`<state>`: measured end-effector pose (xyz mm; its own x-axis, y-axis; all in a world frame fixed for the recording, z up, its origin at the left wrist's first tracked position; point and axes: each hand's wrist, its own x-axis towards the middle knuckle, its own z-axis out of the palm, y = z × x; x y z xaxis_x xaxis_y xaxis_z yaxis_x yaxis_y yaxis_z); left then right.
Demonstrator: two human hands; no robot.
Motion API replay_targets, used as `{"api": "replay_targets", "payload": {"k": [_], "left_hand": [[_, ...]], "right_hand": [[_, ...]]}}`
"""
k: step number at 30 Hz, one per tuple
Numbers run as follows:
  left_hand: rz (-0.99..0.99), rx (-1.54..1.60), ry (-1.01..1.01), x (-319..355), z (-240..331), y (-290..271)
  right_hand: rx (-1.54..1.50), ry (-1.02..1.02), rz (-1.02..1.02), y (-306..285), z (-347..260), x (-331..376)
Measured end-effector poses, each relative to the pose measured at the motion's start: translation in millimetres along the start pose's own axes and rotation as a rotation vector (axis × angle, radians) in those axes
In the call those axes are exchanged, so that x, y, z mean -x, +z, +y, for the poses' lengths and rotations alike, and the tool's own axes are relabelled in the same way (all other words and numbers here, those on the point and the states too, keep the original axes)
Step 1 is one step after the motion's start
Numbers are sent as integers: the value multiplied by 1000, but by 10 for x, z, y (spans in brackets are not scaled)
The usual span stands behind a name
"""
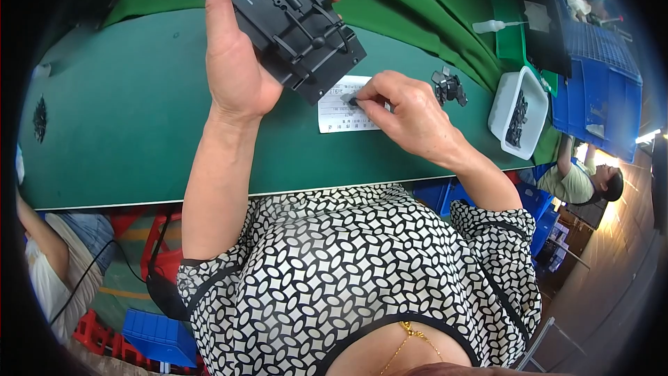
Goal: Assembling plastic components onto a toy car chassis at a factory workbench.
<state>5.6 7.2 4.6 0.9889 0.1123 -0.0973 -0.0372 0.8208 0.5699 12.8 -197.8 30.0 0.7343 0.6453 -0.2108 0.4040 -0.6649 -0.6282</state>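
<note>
My left hand (240,73) is wrapped round a black moulded plastic panel (285,10) with ribs and raised clips, holding it tilted above the table. The thumb lies along its near side and fingertips show at the far edge. My right hand (410,115) pinches a small dark piece (353,100) between thumb and fingers, just over a white printed paper slip (337,122). What kind of piece it is cannot be made out. Right of that hand, a cluster of small black plastic parts (450,87) lies on the green table.
A white tray (497,115) with small black parts stands at the green table's (139,118) right end. Another dark pile (40,120) lies far left. Green cloth (410,7) hangs behind. A white dropper bottle (489,26) and blue crates (598,90) are at right. People sit on both sides.
</note>
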Motion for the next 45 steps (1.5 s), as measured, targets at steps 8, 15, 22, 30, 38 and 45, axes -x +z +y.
{"api": "replay_targets", "payload": {"k": [8, 15, 22, 30, 38, 45], "left_hand": [[-18, -3, 3, -14, -20, -5], [-23, 53, 70, -59, -74, -60], [36, -86, 41, -36, -14, 15], [12, 104, -57, 1, -67, 19], [-139, 169, -120, 21, -48, 64], [-154, 124, -120, 58, -50, 76]], "right_hand": [[4, -35, -6, 4, -7, 21], [-814, 337, -143, -180, 67, -7], [-1012, 443, -154, -231, 154, 15], [-827, 279, 52, -381, 49, 106], [-94, -439, 443, -343, -53, 69], [232, -705, 522, -226, 13, -8]]}}
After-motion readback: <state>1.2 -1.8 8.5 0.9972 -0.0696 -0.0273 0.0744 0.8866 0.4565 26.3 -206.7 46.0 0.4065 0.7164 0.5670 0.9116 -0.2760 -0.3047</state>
